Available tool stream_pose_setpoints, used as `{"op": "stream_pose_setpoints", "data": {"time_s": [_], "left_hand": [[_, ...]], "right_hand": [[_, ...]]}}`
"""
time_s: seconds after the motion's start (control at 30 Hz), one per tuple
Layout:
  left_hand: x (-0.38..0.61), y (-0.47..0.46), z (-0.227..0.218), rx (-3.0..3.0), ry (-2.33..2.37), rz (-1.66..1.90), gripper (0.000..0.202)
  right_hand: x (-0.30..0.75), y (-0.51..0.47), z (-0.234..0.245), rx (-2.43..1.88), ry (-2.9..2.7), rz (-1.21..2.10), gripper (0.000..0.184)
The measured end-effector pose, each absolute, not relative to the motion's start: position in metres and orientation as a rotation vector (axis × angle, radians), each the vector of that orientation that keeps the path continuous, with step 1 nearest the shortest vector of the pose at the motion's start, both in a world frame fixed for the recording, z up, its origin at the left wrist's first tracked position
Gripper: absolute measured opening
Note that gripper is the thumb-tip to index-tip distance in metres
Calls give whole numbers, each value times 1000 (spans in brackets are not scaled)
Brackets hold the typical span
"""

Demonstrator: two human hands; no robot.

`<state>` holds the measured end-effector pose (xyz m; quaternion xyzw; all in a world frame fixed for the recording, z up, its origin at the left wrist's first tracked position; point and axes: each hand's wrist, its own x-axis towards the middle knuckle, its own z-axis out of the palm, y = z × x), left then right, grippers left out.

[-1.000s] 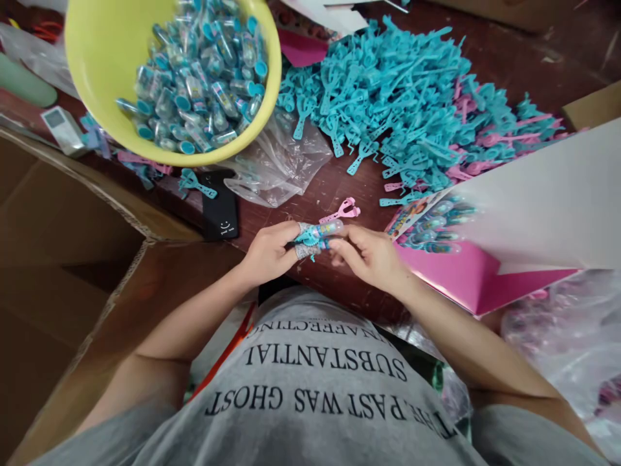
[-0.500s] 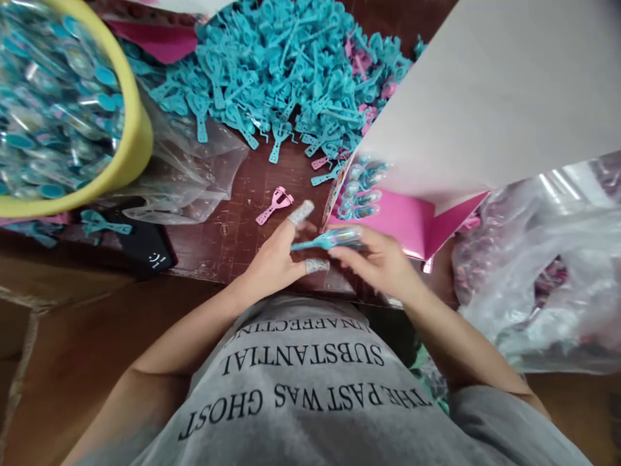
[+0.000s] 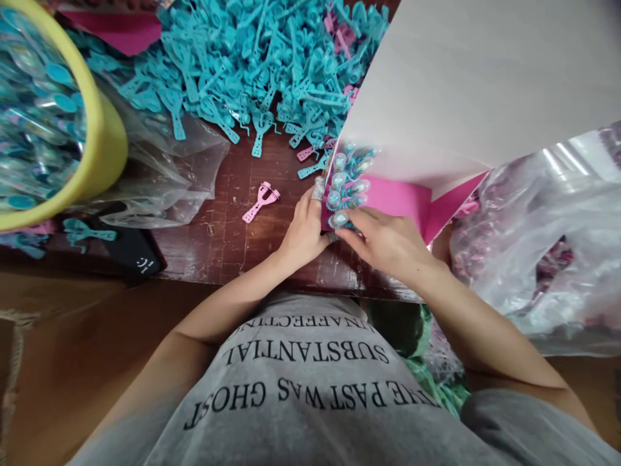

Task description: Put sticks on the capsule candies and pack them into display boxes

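My right hand [image 3: 391, 243] pinches a blue plastic toy piece with a clear rounded capsule [image 3: 339, 220] at the front of an open cardboard box. Several similar capsule pieces [image 3: 356, 188] lie in a row behind it, along the box's left side. Its pink inner flap [image 3: 400, 194] shows beside them. My left hand [image 3: 303, 233], tape around its index finger and thumb, presses around the near left corner of the box, partly hidden there. Left of that hand, a pink Y-shaped plastic piece [image 3: 261, 202] rests on the brown table.
A heap of blue Y-shaped pieces [image 3: 252, 58] spreads across the back. At left stand a yellow tub [image 3: 104, 142] of capsule pieces and a black phone [image 3: 138, 249]. The box's tall white lid [image 3: 451, 77] rises at right, beside a clear plastic bag [image 3: 528, 272].
My right hand has lowered the blue capsule piece into the box's front end, beside the others. My left hand has moved right, from the piece's handle end to the box corner.
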<state>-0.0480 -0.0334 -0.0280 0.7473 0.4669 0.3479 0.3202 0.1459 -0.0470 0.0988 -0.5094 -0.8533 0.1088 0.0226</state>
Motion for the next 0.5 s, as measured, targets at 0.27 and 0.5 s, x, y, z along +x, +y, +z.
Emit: {"op": "stream_pose_setpoints", "data": {"time_s": [0.27,0.5], "left_hand": [[-46,-41,-22,1911,1029,1012,121],[-45,-37,-17,1887,877,1032,116]], "right_hand": [[137,-53,94,-1473,-2526,97,28],[134,-55,75,-1496,-2487,101,29]]}}
